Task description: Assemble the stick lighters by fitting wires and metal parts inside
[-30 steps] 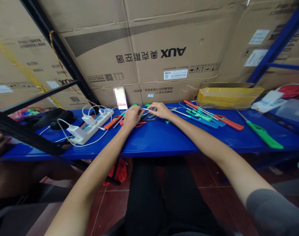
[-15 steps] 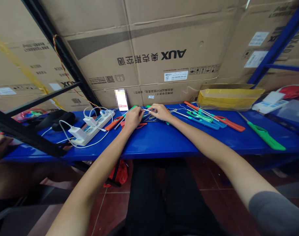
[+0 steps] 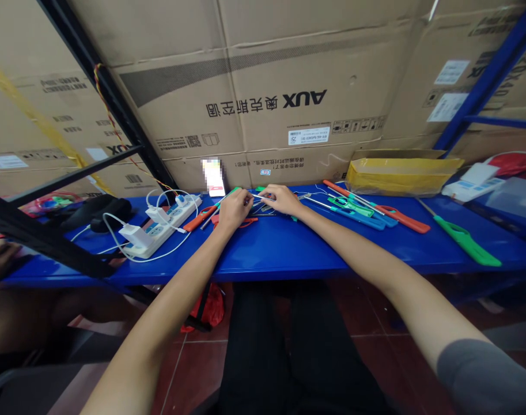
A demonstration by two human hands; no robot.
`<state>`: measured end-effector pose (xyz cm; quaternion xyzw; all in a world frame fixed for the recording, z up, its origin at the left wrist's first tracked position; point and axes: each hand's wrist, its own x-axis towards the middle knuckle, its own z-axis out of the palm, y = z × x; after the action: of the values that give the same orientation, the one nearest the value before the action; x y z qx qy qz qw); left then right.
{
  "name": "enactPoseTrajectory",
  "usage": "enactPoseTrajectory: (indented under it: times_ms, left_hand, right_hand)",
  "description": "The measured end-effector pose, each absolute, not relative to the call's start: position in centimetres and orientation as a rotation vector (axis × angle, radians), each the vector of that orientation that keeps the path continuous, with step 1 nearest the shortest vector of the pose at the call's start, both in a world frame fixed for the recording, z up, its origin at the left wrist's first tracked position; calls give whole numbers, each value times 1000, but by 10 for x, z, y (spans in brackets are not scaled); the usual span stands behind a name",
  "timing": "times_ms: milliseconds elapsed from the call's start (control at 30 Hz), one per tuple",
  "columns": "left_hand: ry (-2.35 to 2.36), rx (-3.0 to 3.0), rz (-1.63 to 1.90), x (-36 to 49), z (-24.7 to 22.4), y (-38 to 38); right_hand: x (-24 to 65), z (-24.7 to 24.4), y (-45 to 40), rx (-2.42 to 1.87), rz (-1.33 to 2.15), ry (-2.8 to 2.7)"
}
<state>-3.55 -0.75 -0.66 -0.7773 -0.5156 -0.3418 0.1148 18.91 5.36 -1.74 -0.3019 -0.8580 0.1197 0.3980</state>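
Note:
My left hand (image 3: 234, 208) is closed, its fingertips pinching one end of a thin metal rod (image 3: 260, 197). At the other end, the bent fingers of my right hand (image 3: 283, 200) are closed on the same rod. The grip details are small and partly hidden. Beneath my hands lie red plastic parts (image 3: 248, 221) and thin metal pieces. An orange long-necked lighter (image 3: 197, 220) rests just left of my left hand. To the right of my right hand are blue lighters (image 3: 363, 219), a green lighter part (image 3: 347, 204) and another orange lighter (image 3: 406, 220).
A white power strip (image 3: 167, 225) with chargers and cables sits at the left. Behind my hands a lit phone (image 3: 214, 177) leans on a large carton (image 3: 263, 69). A yellow-taped box (image 3: 401, 174) and green lighter (image 3: 468, 242) are rightward. Another person's hand (image 3: 1, 256) shows far left.
The view has shifted very slightly. Both hands stay almost in place, still holding the thin metal rod between them.

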Motion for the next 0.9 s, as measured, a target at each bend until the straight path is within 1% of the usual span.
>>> enactPoseTrajectory:
  times_ms: [900]
  left_hand:
    - [-1488, -2276, -987, -35, -4, -11]
  right_hand:
    - [189, -20, 58, -710, 303, -2170]
